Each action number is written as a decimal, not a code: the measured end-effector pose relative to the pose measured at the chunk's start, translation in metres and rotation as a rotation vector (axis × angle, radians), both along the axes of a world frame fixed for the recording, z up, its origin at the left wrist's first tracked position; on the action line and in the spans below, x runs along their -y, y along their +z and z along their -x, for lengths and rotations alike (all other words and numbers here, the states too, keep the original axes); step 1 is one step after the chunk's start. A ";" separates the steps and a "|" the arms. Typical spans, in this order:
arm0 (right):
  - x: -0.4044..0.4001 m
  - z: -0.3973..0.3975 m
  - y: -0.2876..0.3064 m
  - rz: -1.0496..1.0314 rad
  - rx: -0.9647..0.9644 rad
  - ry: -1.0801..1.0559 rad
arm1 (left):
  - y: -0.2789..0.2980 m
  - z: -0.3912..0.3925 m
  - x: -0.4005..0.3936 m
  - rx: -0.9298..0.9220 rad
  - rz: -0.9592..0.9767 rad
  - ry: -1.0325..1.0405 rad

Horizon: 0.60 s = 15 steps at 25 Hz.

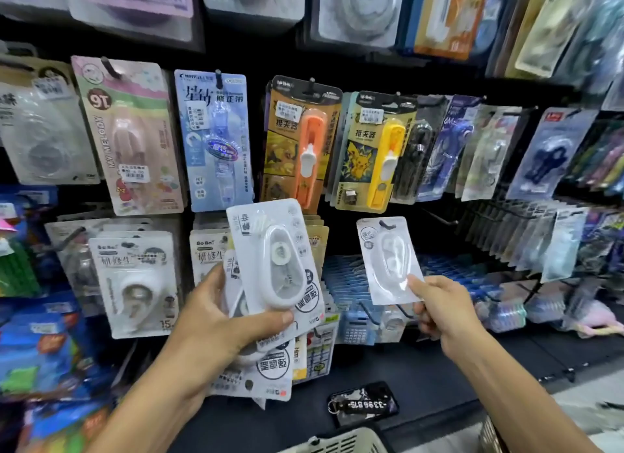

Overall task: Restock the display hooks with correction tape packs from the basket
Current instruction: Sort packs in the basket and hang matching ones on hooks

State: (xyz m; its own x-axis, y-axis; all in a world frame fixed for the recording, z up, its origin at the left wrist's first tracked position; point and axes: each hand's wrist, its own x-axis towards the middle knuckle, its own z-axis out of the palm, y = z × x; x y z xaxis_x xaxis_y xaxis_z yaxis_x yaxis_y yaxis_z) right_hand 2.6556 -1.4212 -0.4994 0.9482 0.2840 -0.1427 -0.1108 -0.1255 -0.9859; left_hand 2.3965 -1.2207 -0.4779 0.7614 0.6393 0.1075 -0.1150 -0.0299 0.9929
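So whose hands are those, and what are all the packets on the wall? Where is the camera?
There is no machine here, only a person. The camera sits on the person's head and looks forward and down, so you see their two bare arms reaching out.

The left hand grips a fanned stack of white correction tape packs, flat cards with a clear bubble over a white teardrop-shaped tape roller. The right hand pinches one more white pack by its bottom corner; a black metal display hook shows at the hole in the pack's top.

The wall is a shop display, with many packets hanging on hooks, such as an orange clip pusher pack and a yellow one. At the bottom edge is the rim of a pale plastic basket.
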 end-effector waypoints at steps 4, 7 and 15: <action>-0.002 0.000 -0.003 0.065 -0.083 0.065 | -0.011 -0.020 0.006 -0.048 0.027 -0.027; -0.007 0.033 0.008 -0.079 0.143 0.294 | -0.019 -0.043 0.015 -0.112 0.017 -0.064; -0.031 0.073 0.026 -0.338 0.057 0.605 | -0.014 -0.056 0.014 -0.200 -0.011 -0.208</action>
